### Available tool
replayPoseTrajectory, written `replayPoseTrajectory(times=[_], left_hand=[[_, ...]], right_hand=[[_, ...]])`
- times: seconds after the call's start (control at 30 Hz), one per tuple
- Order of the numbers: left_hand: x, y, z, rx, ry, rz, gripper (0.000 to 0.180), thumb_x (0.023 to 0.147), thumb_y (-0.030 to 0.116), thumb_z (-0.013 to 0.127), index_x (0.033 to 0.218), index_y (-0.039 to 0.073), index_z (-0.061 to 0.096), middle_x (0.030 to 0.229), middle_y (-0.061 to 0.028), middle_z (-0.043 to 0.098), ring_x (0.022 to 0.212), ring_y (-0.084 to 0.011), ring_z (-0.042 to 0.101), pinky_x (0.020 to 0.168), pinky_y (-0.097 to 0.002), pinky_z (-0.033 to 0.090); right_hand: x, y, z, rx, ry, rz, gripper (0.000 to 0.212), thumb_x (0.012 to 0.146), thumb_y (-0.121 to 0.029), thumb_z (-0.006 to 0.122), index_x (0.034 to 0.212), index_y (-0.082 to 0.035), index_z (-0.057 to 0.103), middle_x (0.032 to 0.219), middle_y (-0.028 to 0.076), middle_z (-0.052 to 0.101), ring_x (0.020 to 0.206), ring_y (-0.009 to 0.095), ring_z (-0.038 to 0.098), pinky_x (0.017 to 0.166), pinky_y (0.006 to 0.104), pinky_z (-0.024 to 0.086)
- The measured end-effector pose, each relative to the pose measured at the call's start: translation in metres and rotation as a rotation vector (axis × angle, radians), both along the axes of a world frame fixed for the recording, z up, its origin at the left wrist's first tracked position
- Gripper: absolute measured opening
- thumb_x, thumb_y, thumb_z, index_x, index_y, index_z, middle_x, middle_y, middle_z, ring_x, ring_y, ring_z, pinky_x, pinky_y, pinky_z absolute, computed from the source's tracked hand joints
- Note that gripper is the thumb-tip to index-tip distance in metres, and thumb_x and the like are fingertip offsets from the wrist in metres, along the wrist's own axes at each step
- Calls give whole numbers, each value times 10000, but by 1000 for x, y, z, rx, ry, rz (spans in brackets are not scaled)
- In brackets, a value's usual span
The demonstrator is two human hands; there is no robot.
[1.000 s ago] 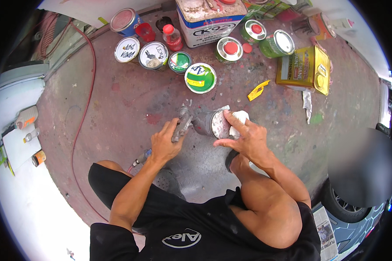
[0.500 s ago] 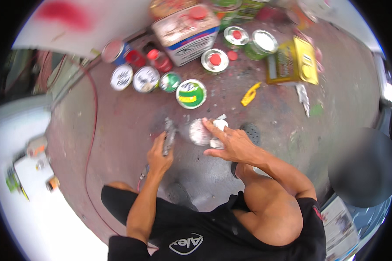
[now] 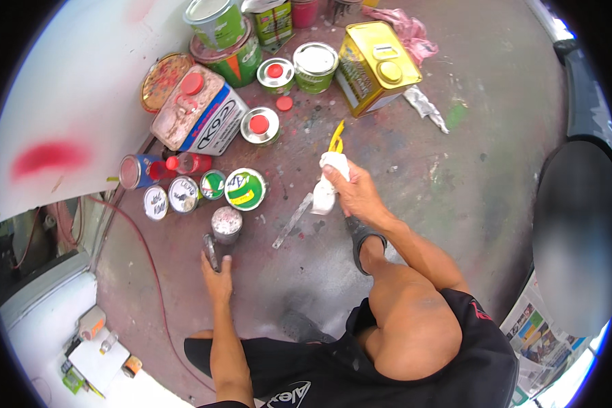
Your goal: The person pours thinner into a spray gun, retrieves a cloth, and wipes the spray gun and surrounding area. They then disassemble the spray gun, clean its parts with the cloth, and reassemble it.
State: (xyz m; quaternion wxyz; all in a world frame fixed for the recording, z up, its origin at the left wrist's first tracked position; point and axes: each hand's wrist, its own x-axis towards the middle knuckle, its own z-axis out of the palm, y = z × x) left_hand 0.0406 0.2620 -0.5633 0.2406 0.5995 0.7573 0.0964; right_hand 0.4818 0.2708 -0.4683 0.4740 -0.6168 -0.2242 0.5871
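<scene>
Low at the left, my left hand (image 3: 217,277) is closed round the grey metal body of what looks like a paint spray gun (image 3: 211,253). Just beyond it stands a dark cup with a white-speckled round lid (image 3: 226,221), apparently the gun's own. My right hand (image 3: 358,196) pinches a crumpled white cloth (image 3: 325,194) between thumb and fingers. Past the cloth, a yellow cutter-like tool (image 3: 337,137) lies on the floor, its near end covered by the cloth. A flat, stained metal strip (image 3: 293,221) lies between my hands.
Round paint tins (image 3: 245,190) and a large white-and-blue can (image 3: 207,122) stand ahead on the left. A yellow rectangular can (image 3: 381,64) stands far ahead, near a pink rag (image 3: 404,30). A red hose (image 3: 146,255) runs along the left; a dark round shape (image 3: 581,238) blocks the right.
The view has shifted, so the tins sit further left. My right hand has come off the speckled lid, taking the white cloth away to the right. The metal strip is now uncovered.
</scene>
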Motion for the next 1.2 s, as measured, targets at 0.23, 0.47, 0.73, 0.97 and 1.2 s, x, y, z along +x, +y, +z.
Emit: replayPoseTrajectory(times=[0.23, 0.47, 0.73, 0.97, 1.2], left_hand=[[134, -21, 101, -44, -677, -34, 618, 1105, 249, 671, 1648, 17, 491, 1605, -227, 571, 1369, -263, 621, 1096, -410, 529], [253, 38, 98, -181, -1377, 457, 361, 1147, 364, 646, 1376, 86, 666, 1198, -22, 714, 1060, -101, 677, 923, -308, 568], [150, 69, 209, 501, -1059, 279, 355, 1123, 340, 694, 1264, 14, 682, 1027, -44, 731, 926, -93, 655, 809, -308, 562], [48, 120, 252, 481, -1237, 683, 389, 1129, 403, 659, 1157, 20, 722, 915, -37, 739, 741, -134, 688, 639, -329, 554], [168, 114, 240, -86, -2188, 259, 687, 1164, 673, 346, 1600, 171, 519, 1591, -20, 574, 1490, -217, 518, 1244, -441, 398]], right_hand=[[-12, -2, 5, 168, -214, 343, 411, 1134, -221, 617, 1508, -53, 581, 1077, 37, 767, 977, 181, 726, 878, 384, 583], [-34, 30, 42, 58, 378, 770, 1020, 916, -32, 669, 1787, -164, 153, 1361, 115, 625, 839, 165, 726, 657, 305, 583], [-112, 124, 167, -7, 774, 1080, 1141, 883, -6, 578, 1794, -247, -64, 1717, 258, 414, 830, 434, 820, 620, 443, 691], [-132, 141, 228, 648, -72, 702, 687, 1075, -144, 716, 1687, -39, 424, 1613, 182, 595, 1244, 248, 726, 1059, 382, 580], [-168, 159, 168, 1272, -749, 530, 265, 1042, -287, 667, 1088, -37, 743, 1117, 132, 755, 1094, 350, 699, 963, 496, 516]])
